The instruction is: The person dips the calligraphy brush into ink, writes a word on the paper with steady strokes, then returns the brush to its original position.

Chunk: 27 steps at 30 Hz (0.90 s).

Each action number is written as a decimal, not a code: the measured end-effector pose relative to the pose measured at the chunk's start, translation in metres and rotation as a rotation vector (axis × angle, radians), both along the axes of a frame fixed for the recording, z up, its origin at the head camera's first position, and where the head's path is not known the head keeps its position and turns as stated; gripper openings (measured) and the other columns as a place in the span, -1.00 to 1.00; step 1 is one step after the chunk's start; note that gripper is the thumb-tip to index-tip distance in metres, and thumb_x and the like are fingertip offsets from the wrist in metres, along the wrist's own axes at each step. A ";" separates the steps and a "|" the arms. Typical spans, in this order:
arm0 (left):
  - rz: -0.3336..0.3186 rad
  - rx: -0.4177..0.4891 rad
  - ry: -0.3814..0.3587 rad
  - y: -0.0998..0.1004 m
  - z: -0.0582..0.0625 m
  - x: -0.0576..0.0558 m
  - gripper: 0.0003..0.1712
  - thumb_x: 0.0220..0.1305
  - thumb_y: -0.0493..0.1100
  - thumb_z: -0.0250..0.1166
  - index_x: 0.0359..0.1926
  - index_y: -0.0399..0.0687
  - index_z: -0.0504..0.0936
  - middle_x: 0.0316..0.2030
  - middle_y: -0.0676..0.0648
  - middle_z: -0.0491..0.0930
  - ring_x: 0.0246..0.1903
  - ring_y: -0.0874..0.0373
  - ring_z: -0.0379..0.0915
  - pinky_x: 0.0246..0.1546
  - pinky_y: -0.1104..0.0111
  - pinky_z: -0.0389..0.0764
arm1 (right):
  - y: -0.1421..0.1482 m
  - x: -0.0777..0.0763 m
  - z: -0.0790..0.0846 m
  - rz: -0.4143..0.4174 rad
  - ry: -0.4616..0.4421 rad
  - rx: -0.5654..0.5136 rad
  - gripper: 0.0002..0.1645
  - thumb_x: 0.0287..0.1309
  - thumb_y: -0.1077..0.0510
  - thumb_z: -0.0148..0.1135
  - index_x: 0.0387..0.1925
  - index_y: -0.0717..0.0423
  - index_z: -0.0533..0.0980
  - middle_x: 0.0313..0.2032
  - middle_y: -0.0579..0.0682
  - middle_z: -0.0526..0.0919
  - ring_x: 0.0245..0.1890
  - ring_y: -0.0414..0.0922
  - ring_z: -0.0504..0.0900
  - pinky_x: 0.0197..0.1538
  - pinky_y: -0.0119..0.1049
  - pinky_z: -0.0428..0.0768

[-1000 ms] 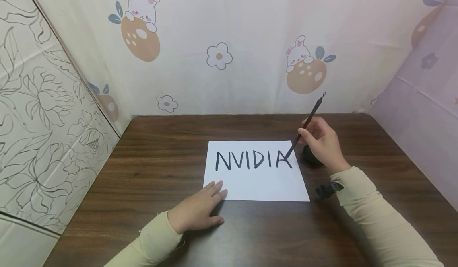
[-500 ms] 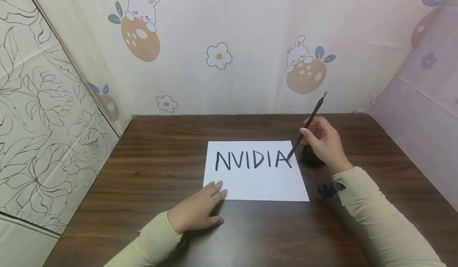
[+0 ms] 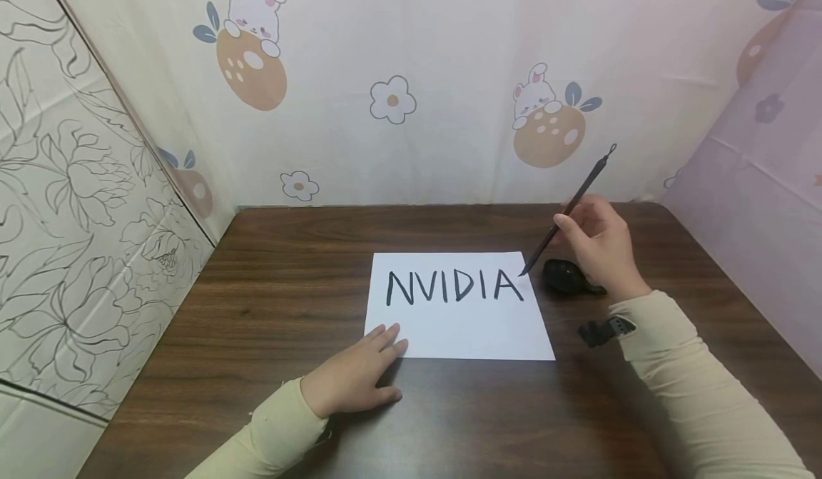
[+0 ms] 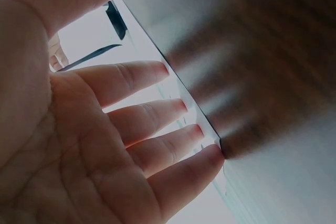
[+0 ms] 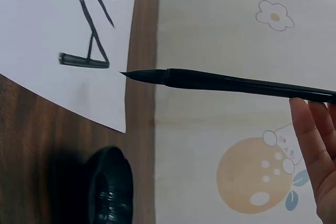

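Observation:
A white sheet of paper (image 3: 459, 333) lies on the wooden table, with "NVIDIA" in black strokes (image 3: 456, 288) across its upper half. My left hand (image 3: 359, 375) rests with fingers spread on the sheet's lower left corner. In my right hand (image 3: 600, 243), thumb and fingers pinch a dark writing brush (image 3: 568, 208), tilted with its tip down at the sheet's right edge, beside the final A. The right wrist view shows the pointed black bristles (image 5: 144, 76) apart from the strokes. Below my right hand sits a small black dish (image 3: 565, 278) with ink-dark insides.
The dark wooden table (image 3: 257, 308) reaches back to a curtain (image 3: 449, 36) printed with rabbits and flowers. A floral panel (image 3: 96, 179) stands along the left side. A black strap (image 3: 606, 330) is at my right wrist.
My right hand has moved up and to the right with the brush, taking its tip off the A's right stroke. More of the black dish shows. My left hand has stayed put.

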State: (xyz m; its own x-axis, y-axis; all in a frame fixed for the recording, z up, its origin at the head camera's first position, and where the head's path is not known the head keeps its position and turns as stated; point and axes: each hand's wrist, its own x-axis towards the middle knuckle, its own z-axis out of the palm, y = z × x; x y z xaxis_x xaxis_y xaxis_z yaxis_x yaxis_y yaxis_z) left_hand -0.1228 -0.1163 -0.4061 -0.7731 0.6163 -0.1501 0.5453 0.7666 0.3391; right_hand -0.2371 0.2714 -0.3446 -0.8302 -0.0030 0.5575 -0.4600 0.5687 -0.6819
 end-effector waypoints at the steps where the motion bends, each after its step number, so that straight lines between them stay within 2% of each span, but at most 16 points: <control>1: 0.000 0.001 0.000 0.000 0.000 0.000 -0.20 0.20 0.08 0.34 0.39 -0.15 0.36 0.46 -0.23 0.19 0.46 -0.19 0.09 0.42 0.02 0.25 | 0.001 0.000 0.001 -0.007 0.002 0.005 -0.68 0.24 0.22 0.27 0.00 0.21 0.46 -0.44 -0.15 0.53 -0.52 -0.43 0.63 -0.50 -0.58 0.50; 5: 0.001 0.004 0.002 0.000 0.000 -0.001 -0.20 0.20 0.09 0.34 0.39 -0.15 0.36 0.46 -0.23 0.18 0.46 -0.19 0.09 0.42 0.02 0.25 | 0.003 -0.001 0.008 -0.035 0.010 0.010 -0.68 0.26 0.18 0.26 0.00 0.20 0.48 -0.46 -0.03 0.57 -0.52 -0.39 0.63 -0.49 -0.55 0.44; 9: 0.002 0.002 0.004 0.000 0.000 0.000 -0.20 0.20 0.09 0.33 0.39 -0.14 0.36 0.46 -0.23 0.19 0.46 -0.19 0.09 0.42 0.02 0.25 | 0.006 -0.002 0.016 -0.047 0.027 0.003 -0.69 0.26 0.18 0.26 0.02 0.14 0.50 -0.47 0.04 0.59 -0.54 -0.43 0.62 -0.43 -0.58 0.46; 18: 0.002 -0.001 0.009 -0.001 0.000 0.001 -0.20 0.20 0.09 0.34 0.38 -0.13 0.36 0.46 -0.22 0.20 0.46 -0.18 0.10 0.40 0.02 0.27 | 0.022 -0.009 0.034 -0.063 0.019 -0.025 -0.60 0.26 0.19 0.26 0.13 0.02 0.54 -0.43 -0.25 0.61 -0.55 -0.47 0.62 -0.45 -0.62 0.49; 22: 0.004 -0.001 0.010 -0.001 -0.001 0.000 -0.20 0.20 0.09 0.34 0.39 -0.12 0.36 0.46 -0.21 0.19 0.46 -0.17 0.10 0.41 0.02 0.27 | 0.030 -0.012 0.044 -0.075 -0.029 -0.078 -0.56 0.25 0.18 0.27 0.17 -0.03 0.54 -0.41 -0.29 0.63 -0.57 -0.45 0.62 -0.46 -0.62 0.54; 27: 0.004 -0.003 0.009 -0.001 -0.002 0.000 -0.20 0.20 0.10 0.34 0.39 -0.12 0.36 0.47 -0.21 0.19 0.46 -0.17 0.09 0.41 0.02 0.26 | 0.039 -0.016 0.054 -0.035 -0.088 -0.240 -0.50 0.19 0.26 0.31 0.18 0.02 0.55 -0.42 -0.28 0.66 -0.56 -0.40 0.67 -0.47 -0.55 0.63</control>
State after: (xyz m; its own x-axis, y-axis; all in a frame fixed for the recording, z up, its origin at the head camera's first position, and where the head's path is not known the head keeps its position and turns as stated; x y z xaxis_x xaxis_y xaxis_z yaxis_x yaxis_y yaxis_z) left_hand -0.1224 -0.1168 -0.4080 -0.7770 0.6125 -0.1454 0.5450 0.7701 0.3316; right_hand -0.2532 0.3102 -0.2906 -0.8731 0.1500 0.4640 -0.3755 0.4003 -0.8359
